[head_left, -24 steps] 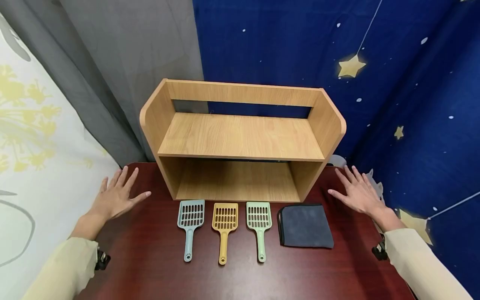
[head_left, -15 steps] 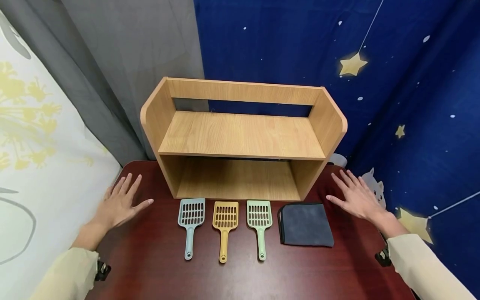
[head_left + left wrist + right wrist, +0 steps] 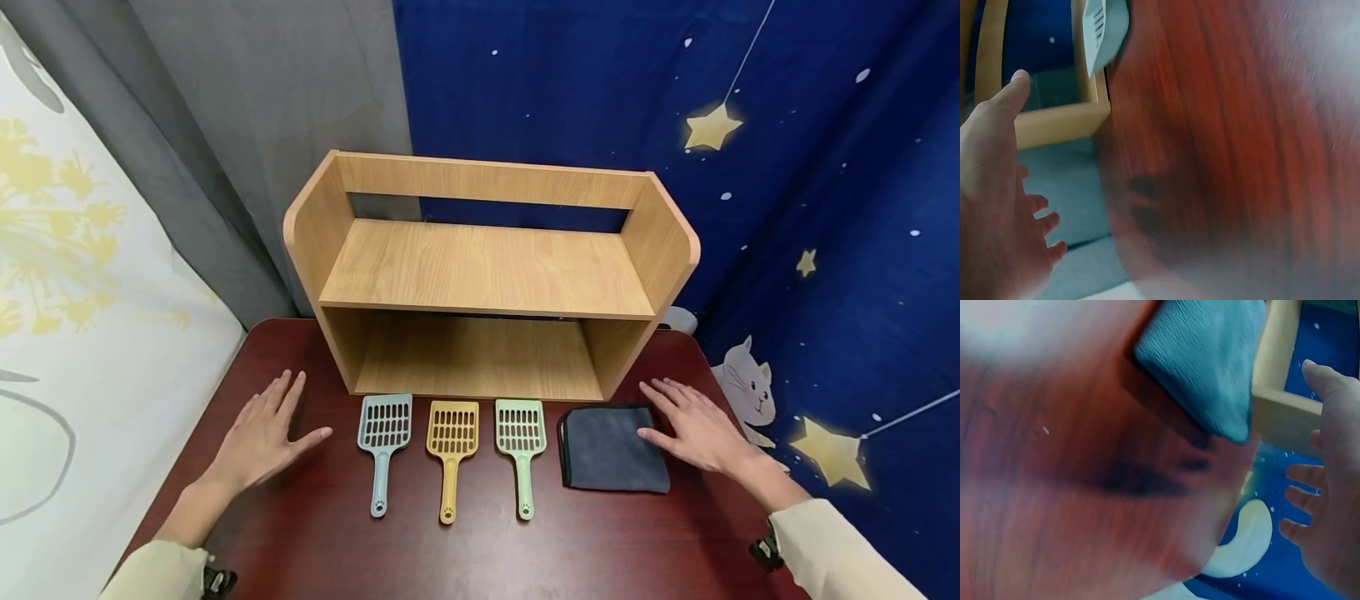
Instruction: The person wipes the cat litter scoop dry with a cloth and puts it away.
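My left hand [image 3: 258, 437], fingers spread and holding nothing, hovers over the left of the table, nearest to a blue litter scoop [image 3: 381, 479]. A yellow litter scoop [image 3: 448, 479] and a green one, the green litter scoop [image 3: 522, 475], lie beside it in a row, handles toward me. My right hand [image 3: 697, 429] is held out with straight fingers at the right edge of a folded dark grey cloth [image 3: 611, 450], its thumb overlapping the cloth in the head view. In the right wrist view the cloth [image 3: 1204, 362] lies on the table, apart from the hand.
Behind the scoops stands a two-tier wooden shelf [image 3: 487, 271] with raised sides. The dark red table [image 3: 450, 567] has rounded back corners. Grey [image 3: 285, 75] and blue starry curtains [image 3: 540, 83] hang behind, and a white patterned curtain [image 3: 90, 275] hangs at the left.
Both hands have come back toward me and inward, the right one reaching the cloth's edge. The scoops, cloth and shelf stay in place on the table; the head view shifts slightly.
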`<state>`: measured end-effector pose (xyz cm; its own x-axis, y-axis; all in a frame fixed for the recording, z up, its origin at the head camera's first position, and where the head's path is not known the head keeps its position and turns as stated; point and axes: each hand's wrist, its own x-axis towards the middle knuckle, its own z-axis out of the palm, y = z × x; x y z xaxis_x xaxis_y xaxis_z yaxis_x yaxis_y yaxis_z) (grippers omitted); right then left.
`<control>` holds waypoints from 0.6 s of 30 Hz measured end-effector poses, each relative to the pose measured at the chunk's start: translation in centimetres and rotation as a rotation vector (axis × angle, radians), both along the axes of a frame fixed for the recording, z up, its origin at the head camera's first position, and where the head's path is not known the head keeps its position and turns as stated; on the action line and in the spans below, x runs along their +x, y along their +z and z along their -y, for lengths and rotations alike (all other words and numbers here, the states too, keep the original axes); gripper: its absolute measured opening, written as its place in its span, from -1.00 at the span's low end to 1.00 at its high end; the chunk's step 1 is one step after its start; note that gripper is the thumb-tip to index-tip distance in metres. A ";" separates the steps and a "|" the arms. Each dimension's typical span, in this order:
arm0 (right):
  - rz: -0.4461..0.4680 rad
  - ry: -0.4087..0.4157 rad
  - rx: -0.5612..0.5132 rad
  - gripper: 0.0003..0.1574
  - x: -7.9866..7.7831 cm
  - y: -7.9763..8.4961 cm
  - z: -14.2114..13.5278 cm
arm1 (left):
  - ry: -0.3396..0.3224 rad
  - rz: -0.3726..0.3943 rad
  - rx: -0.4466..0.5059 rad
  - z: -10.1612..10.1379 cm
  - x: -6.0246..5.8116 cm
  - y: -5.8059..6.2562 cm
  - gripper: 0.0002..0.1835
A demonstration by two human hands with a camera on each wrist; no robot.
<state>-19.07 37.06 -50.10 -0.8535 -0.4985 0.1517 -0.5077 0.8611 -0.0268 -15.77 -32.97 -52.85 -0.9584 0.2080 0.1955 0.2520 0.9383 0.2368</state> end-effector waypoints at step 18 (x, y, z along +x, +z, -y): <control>0.060 0.123 -0.097 -0.04 0.4 -2.6 5.2 | 0.020 0.054 0.093 -7.4 2.7 -2.3 0.26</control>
